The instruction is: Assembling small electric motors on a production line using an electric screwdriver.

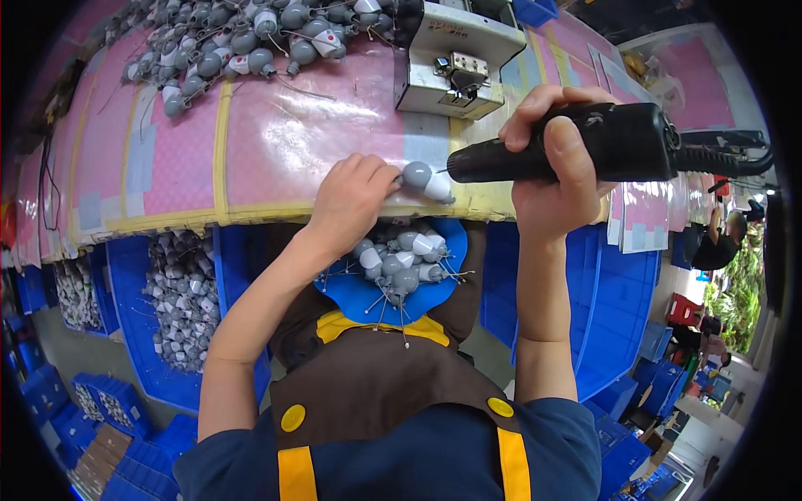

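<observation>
At the table's front edge, my left hand (357,194) is closed, its fingertips pinching one end of a small round grey-and-white part (417,174) lying on its side. My right hand (558,159) wraps round a black corded electric screwdriver (576,144), held level. The screwdriver's tapered nose points left, and its thin tip is at the grey part; whether it touches I cannot tell. Below the edge, on my lap, a blue dish-like holder (338,288) bears several similar grey-and-white parts (403,265) with thin wires sticking out.
A large heap of grey-and-white parts (242,42) covers the table's back left. Behind the screwdriver stands a metal box-shaped device (455,63). Blue bins (134,334) flank me under the table (284,167), the left one full of parts. Another person (718,242) is far right.
</observation>
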### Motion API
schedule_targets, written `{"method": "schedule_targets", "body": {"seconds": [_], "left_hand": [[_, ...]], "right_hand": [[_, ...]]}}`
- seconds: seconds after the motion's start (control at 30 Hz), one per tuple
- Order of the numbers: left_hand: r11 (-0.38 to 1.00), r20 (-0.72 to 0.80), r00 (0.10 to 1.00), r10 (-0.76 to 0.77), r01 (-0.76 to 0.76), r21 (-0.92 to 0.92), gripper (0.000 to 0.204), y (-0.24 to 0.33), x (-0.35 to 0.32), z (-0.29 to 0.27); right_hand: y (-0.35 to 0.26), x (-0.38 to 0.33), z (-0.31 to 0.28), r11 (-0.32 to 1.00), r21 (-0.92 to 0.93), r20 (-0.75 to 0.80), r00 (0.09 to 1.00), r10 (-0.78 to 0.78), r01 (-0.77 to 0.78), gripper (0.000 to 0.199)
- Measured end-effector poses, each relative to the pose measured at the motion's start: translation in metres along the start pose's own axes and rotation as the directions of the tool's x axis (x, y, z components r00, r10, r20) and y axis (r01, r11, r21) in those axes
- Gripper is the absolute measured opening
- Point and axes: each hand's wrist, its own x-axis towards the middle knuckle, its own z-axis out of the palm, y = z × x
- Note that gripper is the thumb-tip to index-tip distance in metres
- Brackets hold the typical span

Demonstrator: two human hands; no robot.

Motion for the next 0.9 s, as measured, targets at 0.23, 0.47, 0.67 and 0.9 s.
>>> {"method": "schedule_targets", "body": {"seconds": [0.23,0.47,0.67,0.9], "left_hand": [[0.998,-0.102,0.993,-0.058,0.056,-0.025,0.030,0.002,0.012,-0.003],[0.987,0.037,0.990,0.138,-0.135,-0.082,0.036,-0.007,0.038,0.013],[0.982,0.170,0.985,-0.021,0.052,-0.184,0.024,-0.010,0.058,0.011],[0.825,0.301,0.895,-0.330,0.428,-0.368,0.022,0.005,0.026,0.002]], "right_hand": [[-0.008,0.006,-0.015,0.996,-0.059,-0.002,0.997,-0.071,0.071,0.028],[-0.010,0.011,-0.027,0.990,-0.097,0.043,0.994,-0.101,0.105,0.028],[-0.022,0.015,-0.036,0.990,-0.047,0.032,0.991,-0.128,0.130,0.030],[-0.005,-0.004,-0.024,0.995,-0.050,0.017,0.996,-0.091,0.092,0.031]]}}
